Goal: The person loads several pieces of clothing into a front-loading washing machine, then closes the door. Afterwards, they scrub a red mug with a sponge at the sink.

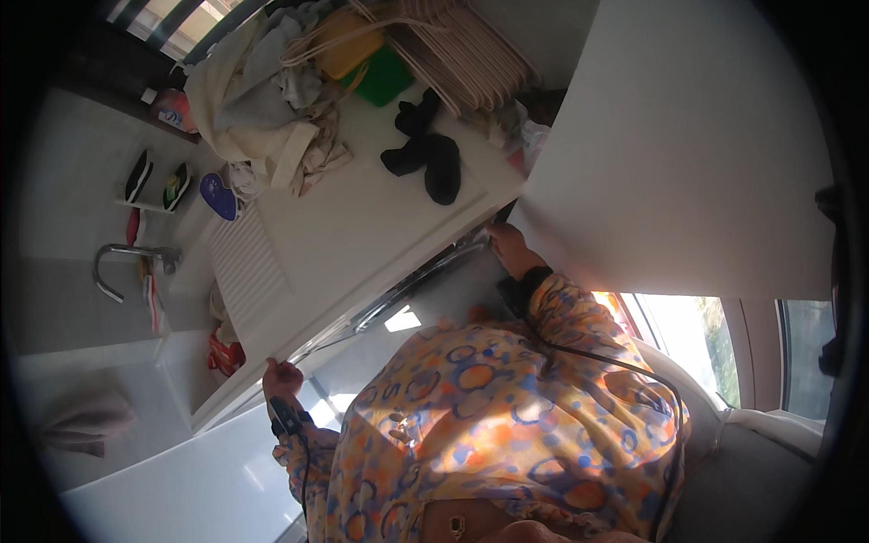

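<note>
Beneath a white countertop (339,231) is the front-loading washing machine (424,288), with its round door's rim partly in view. My left hand (284,380) rests at the counter's front edge near the left end, its fingers curled; nothing can be made out in it. At the machine's upper right corner, under the counter, is my right hand (510,246), whose fingertips are partly hidden. Black socks (434,163) lie on the counter. Farther back, a heap of light-coloured clothes (271,108) sits beside a green plastic item (380,76) and a stack of pink hangers (468,58).
A ribbed washboard area (248,261) and a purple heart-shaped brush or lid (219,197) are at the counter's left. Beyond stands a chrome faucet (136,251). A large white panel (679,156) rises at right. A cable (611,363) runs along my right sleeve.
</note>
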Tool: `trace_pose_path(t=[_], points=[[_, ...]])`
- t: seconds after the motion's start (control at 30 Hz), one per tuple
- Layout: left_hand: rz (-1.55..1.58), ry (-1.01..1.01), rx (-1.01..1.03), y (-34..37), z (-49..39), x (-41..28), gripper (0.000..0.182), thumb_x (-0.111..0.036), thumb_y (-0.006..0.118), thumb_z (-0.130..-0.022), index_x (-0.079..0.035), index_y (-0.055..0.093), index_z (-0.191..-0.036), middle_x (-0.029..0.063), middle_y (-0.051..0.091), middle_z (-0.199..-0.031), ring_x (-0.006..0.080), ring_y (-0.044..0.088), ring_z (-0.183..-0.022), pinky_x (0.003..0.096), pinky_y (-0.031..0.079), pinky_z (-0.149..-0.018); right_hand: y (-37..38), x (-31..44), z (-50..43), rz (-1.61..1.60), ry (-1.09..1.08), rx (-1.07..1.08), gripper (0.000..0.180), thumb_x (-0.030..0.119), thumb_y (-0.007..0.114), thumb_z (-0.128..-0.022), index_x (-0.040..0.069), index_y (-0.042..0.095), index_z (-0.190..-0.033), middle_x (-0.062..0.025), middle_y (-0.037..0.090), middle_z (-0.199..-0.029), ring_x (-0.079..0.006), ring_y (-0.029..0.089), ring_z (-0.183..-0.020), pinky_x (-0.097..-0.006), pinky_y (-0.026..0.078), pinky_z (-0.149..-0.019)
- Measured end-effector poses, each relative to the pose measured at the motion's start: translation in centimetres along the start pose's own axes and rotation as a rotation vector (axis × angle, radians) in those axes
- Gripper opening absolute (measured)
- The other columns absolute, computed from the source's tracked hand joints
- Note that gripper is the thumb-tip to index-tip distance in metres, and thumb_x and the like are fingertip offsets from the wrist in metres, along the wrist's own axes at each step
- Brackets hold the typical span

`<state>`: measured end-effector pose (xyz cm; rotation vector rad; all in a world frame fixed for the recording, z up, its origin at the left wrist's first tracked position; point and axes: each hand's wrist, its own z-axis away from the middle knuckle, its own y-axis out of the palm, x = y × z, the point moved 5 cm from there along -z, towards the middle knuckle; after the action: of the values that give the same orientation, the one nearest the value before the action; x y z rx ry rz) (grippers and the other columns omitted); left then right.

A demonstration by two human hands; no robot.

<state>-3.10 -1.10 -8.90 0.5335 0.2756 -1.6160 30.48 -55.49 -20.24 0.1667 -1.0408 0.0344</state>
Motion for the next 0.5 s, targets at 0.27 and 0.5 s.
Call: trace_pose_path(t=[0.27, 0.5], points=[[0.017, -0.006, 0.04, 0.4, 0.8, 0.4, 0.03, -0.04, 0.059, -0.09, -0.014, 0.058, -0.076, -0.0025, 0.056, -0.059, 0.0134, 0.059, -0.055, 0.0307, 0.048, -0.052, -2.4, -6.0, 2.4, -0.448, 0.313, 0.014, 0.016, 0.015, 0.06, -0.087, 0.005, 0.053, -0.077, -0.0032, 0.047, -0.06, -0.0141, 0.047, -0.056, -0.0262, 0.039, -0.048], [0.053, -0.079, 0.082, 0.3, 0.3, 0.5, 0.03, -0.041, 0.059, -0.089, -0.014, 0.059, -0.078, -0.0022, 0.057, -0.06, 0.0148, 0.059, -0.055, 0.0311, 0.049, -0.053, -2.9, -7.8, 3.0, -0.307, 0.412, 0.007, 0.011, 0.017, 0.06, -0.088, 0.009, 0.056, -0.082, -0.0013, 0.051, -0.063, -0.0134, 0.049, -0.054, -0.0266, 0.041, -0.046]])
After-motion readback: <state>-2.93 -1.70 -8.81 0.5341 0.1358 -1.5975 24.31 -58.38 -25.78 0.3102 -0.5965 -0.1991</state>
